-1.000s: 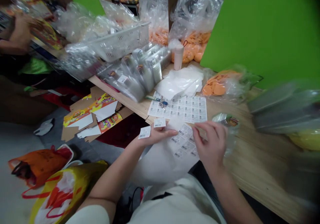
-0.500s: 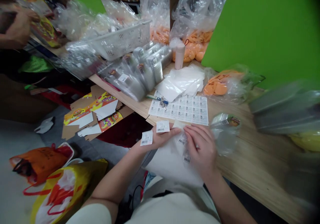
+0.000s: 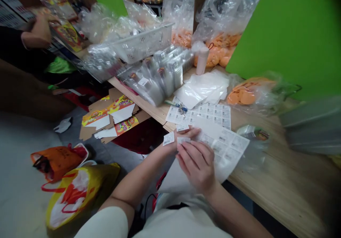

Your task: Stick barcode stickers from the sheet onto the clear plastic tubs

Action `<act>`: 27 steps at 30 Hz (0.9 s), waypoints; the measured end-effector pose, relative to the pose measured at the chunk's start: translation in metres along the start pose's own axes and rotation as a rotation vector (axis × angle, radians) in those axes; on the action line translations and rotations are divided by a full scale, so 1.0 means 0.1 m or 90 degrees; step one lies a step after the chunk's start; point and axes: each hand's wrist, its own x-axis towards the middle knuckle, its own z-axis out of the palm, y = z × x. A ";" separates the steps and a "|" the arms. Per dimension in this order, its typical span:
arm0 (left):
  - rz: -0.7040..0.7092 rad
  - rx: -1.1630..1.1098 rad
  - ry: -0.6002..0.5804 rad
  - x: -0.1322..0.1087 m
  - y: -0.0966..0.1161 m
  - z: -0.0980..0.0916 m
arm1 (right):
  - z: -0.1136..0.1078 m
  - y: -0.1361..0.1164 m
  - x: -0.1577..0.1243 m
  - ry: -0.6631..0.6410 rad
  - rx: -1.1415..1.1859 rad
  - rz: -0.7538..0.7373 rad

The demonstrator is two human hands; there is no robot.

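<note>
Pinching a small label (image 3: 183,139) between thumb and fingertips, our right hand (image 3: 197,160) is at the centre of the frame, over our left hand (image 3: 189,134); we cannot tell whether that label touches skin. Our left wrist carries a second label (image 3: 168,138). Beneath our hands a label sheet (image 3: 231,149) slants right of centre, overlapping another sheet (image 3: 221,115) on the wooden table (image 3: 282,174). Keys (image 3: 182,111) lie on that other sheet's left end, with white bags (image 3: 205,85) just behind and a pale bottle (image 3: 202,62) beyond. Clear packs (image 3: 151,85) and a white basket (image 3: 144,41) crowd the upper middle, while bagged orange pieces (image 3: 242,94) sit right of centre. Flattened cartons (image 3: 106,119) and a yellow bag (image 3: 80,195) fill the left below the table. Our right hand hides much of the left palm and part of the sheet, so we cannot tell how the left fingers grip. Another person's hand (image 3: 41,27) is blurred at upper left, and the grey stack (image 3: 314,128) at the right is smeared and partly cut off
</note>
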 end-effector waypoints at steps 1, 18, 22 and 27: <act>0.004 -0.012 -0.004 0.00 -0.01 -0.02 | 0.00 -0.01 -0.03 -0.022 0.031 0.002; -0.120 0.052 -0.255 -0.13 0.17 -0.33 | -0.15 0.70 -0.10 0.087 0.014 0.399; -0.014 0.135 -0.258 -0.13 0.18 -0.33 | -0.14 0.45 -0.11 -0.035 0.050 0.235; 0.107 0.253 -0.261 -0.21 0.33 -0.27 | -0.12 0.46 -0.09 -0.089 0.197 0.345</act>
